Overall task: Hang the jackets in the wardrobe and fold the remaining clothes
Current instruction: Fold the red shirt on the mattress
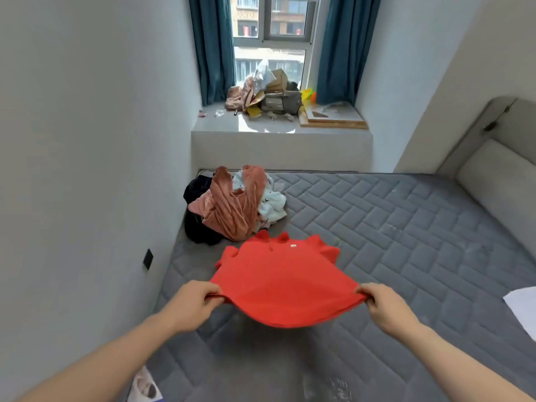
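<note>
A small red top point(284, 277) with ruffled sleeves is stretched out above the grey quilted mattress point(406, 256). My left hand point(194, 304) pinches the left corner of its hem. My right hand point(387, 306) pinches the right corner. The hem sags toward me between the two hands, and the collar end points away, low over the mattress. Behind it a heap of clothes point(232, 204) lies by the left wall: a pink velvety garment on top, something black beneath, a pale printed piece to the right.
The grey wall runs close along the left, with a black socket point(148, 259). A padded headboard point(499, 181) stands at the right. A white sheet point(522, 311) lies at the mattress's right edge. The window ledge point(275, 126) behind holds boxes and clutter.
</note>
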`<state>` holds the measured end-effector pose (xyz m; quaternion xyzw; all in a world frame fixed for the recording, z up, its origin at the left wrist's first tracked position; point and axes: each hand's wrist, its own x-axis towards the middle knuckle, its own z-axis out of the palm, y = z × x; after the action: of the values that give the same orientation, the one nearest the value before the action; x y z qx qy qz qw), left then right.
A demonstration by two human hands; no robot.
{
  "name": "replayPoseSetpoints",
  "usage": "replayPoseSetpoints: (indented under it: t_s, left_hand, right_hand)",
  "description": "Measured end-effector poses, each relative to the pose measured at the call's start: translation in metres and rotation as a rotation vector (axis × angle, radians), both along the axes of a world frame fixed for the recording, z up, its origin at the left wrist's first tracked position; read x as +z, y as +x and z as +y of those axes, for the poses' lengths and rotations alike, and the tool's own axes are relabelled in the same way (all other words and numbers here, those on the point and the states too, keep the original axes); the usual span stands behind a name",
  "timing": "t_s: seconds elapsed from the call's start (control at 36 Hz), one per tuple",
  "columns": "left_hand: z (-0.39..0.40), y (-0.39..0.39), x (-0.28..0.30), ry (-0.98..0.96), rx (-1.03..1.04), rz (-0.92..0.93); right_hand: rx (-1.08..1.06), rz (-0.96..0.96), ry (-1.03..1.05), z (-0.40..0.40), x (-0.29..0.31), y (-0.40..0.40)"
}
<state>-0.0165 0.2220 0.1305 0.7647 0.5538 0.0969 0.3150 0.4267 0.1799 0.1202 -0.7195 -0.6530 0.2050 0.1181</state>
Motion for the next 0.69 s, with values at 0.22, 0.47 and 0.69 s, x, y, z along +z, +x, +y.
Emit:
replayPoseSetpoints:
  t_s: [0.22, 0.47, 0.69]
  left_hand:
    - [-0.097, 0.007, -0.181, -0.384, -0.167, 0.203]
    - [-0.131, 0.018, -0.3, -0.697, -0.203, 0.359]
    - [-0.025, 0.016, -0.362, -0.473, 0.216, 0.293]
  right_hand:
    - [0.064, -0.09, -0.503, -0.1, -0.162, -0.023]
    - [0.072, -0.09, -0.823, -0.136, -0.264, -0.038]
    - [-0.028, -0.024, -0.691, -0.049, -0.325, -0.036]
